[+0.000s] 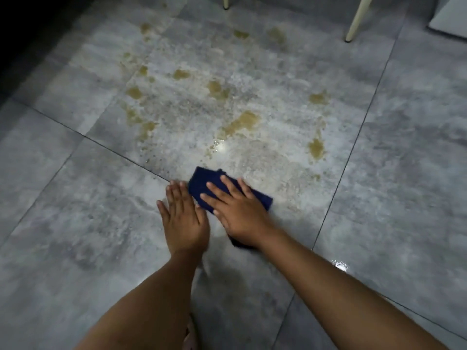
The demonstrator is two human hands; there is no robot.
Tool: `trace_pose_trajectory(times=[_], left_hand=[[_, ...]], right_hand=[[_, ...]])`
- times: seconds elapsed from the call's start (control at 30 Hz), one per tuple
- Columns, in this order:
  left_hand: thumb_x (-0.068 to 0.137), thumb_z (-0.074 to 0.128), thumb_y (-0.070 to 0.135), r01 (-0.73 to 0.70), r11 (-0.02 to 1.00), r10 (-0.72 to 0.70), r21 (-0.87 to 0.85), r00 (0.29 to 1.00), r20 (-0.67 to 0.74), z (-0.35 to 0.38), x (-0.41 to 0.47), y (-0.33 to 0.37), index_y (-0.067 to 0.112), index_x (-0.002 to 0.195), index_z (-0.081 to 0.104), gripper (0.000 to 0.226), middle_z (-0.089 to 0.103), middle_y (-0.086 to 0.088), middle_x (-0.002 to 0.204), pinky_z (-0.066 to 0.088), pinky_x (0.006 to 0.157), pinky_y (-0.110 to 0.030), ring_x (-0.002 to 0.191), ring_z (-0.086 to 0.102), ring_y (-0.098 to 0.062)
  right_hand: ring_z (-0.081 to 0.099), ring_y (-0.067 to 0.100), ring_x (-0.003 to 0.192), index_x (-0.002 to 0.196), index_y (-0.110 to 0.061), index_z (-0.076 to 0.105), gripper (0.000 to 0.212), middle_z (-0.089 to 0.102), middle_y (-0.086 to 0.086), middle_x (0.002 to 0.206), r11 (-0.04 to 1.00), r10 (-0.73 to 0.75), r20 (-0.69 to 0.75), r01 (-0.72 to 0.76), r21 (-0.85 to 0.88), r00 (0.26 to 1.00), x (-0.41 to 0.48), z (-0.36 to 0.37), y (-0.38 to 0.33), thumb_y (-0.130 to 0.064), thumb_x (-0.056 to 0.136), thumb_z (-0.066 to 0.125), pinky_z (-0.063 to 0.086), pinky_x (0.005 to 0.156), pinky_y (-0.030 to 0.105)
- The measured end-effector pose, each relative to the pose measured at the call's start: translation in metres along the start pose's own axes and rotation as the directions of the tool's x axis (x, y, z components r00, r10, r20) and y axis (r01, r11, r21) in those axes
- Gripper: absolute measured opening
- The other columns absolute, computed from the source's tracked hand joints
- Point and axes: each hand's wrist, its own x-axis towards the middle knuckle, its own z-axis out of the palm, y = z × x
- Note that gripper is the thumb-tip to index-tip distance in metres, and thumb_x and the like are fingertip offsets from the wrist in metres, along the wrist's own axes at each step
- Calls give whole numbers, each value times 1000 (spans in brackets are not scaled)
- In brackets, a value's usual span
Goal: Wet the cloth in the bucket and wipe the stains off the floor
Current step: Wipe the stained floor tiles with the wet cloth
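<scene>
On the grey tiled floor [75, 198], at the near edge of the stained tile, a dark blue cloth [202, 181] lies flat. The right hand [238, 213] presses down on the cloth, palm down, fingers straight and spread. Parts of the cloth show beyond the fingertips and beside the wrist. The left hand [183, 219] rests flat on the floor just beside the cloth's left edge, fingers straight and close together, holding nothing. Yellow-brown stains [242, 121] lie scattered across the tile beyond the cloth, toward its far, left and right edges, within a pale speckled film. The nearest stains are apart from the cloth. Two cream chair legs [356, 20] stand at the floor's far edge.
</scene>
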Motion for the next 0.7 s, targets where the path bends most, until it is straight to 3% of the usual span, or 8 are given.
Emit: trace_pose_trajectory(times=[0.07, 0.2, 0.33, 0.53, 0.63, 0.7], left_hand=[[95, 9, 35, 25, 1000, -25, 4, 1000, -2, -1, -1, 2, 10, 152, 0, 63, -6, -7, 160, -13, 118, -41, 146, -14, -15], [94, 10, 36, 34, 999, -34, -34, 999, -9, -2, -1, 3, 12, 152, -1, 63, -5, -7, 161, -11, 118, -40, 146, -14, -14], [95, 9, 37, 33, 996, -34, -87, 999, -5, -4, -3, 4, 15, 152, -2, 62, -10, -2, 159, -11, 118, -35, 145, -17, -9], [96, 11, 37, 26, 995, -28, -95, 1000, -13, -3, -4, 3, 18, 152, -6, 62, -15, 2, 158, -9, 119, -36, 144, -20, -7], [96, 12, 37, 29, 995, -30, -95, 1000, -9, -3, -1, 3, 17, 152, -5, 62, -14, 1, 159, -9, 119, -36, 144, -20, -7], [95, 12, 38, 11, 997, -11, -76, 1000, -2, -8, 0, 7, 17, 152, -5, 63, -12, 0, 159, -9, 119, -36, 144, -19, -8]], right_hand=[[-1, 21, 148, 150, -33, 23, 49, 13, -8, 160, 999, 28, 57, -29, 22, 998, 27, -12, 16, -34, 102, 30, -7, 116, 45], [2, 24, 148, 151, -32, 22, 51, 15, -5, 160, 978, 203, -47, -204, -33, 978, 20, -18, 49, -35, 100, 21, -3, 117, 47], [7, 25, 148, 149, -31, 26, 53, 20, -6, 158, 995, 82, -13, -83, -54, 997, -8, -8, 37, -39, 97, 19, -1, 117, 47], [-2, 21, 148, 151, -33, 21, 49, 10, -7, 160, 1000, -16, 33, 17, -25, 999, 69, -15, 19, -37, 102, 25, -7, 116, 44], [2, 25, 148, 151, -30, 23, 50, 13, -4, 161, 983, 178, -58, -180, -26, 982, 91, -26, 48, -35, 102, 27, -2, 117, 46], [5, 27, 148, 151, -28, 24, 50, 16, -1, 160, 919, 394, -172, -394, 38, 903, 72, -33, 70, -35, 102, 27, 2, 117, 48]])
